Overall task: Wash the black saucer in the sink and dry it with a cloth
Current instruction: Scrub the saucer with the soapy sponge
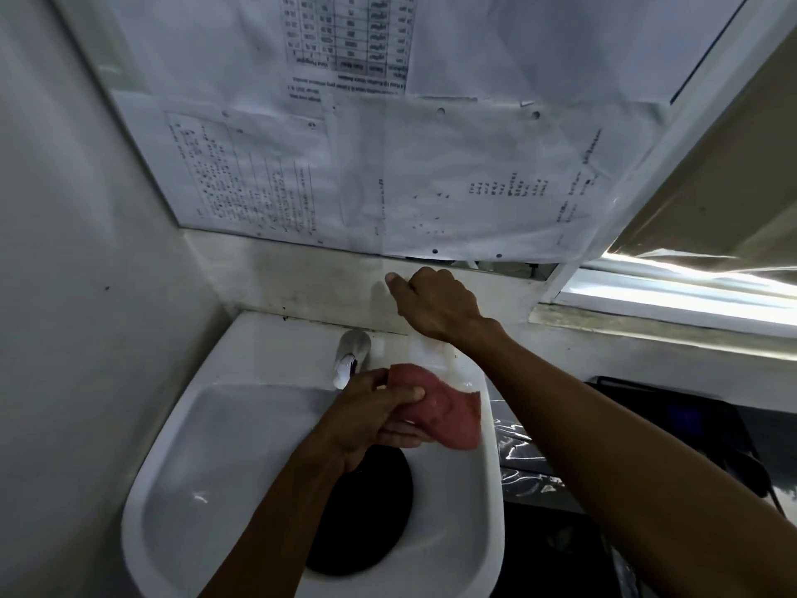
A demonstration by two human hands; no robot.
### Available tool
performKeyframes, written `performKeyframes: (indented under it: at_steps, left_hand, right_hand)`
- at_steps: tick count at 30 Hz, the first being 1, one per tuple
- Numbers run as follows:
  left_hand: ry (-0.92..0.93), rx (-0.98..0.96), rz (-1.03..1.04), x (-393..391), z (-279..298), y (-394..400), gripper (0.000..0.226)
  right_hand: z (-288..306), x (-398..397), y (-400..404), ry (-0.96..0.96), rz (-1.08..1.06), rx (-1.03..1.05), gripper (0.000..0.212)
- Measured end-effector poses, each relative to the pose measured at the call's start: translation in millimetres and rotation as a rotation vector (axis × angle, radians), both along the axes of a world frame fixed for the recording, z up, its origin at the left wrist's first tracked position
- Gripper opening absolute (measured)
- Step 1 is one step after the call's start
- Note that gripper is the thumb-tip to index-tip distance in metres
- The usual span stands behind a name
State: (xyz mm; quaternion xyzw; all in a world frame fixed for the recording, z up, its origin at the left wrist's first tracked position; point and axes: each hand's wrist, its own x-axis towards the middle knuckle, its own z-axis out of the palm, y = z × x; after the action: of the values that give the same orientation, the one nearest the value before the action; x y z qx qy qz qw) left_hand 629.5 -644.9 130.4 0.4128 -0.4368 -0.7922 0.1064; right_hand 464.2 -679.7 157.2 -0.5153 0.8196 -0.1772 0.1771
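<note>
Cloth (444,407) is pinched by left hand (371,418); right hand (435,302) curled, possibly on something hidden. Saucer (366,515) should be wetted evenly.

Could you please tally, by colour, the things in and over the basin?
Black: 1, the round black saucer lying in the white ceramic sink.
Red: 1, the red cloth held by the left hand.
Silver: 1, the metal tap.
Total: 3
</note>
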Motion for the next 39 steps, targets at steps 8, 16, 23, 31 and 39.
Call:
performKeyframes:
  at_steps: [8,16,23,31,39]
  left_hand:
    - [0.081,0.005,0.079,32,-15,7,0.039]
    - [-0.02,0.128,0.143,70,-62,20,0.03]
    - [-0.092,0.102,0.104,69,-92,40,0.029]
    - [-0.253,-0.13,-0.024,81,-110,43,0.024]
    - [-0.664,-0.183,0.257,123,-161,14,0.005]
  right_hand:
    - [25,-9,28,-0.121,-0.09,-0.376,0.042]
    - [-74,33,154,-0.42,-0.349,-0.093,0.059]
    - [-121,92,169,-1.336,-0.444,0.06,0.046]
    - [-132,112,163,-1.104,-0.518,0.006,0.025]
    - [-152,102,157,-1.15,-0.557,0.038,0.028]
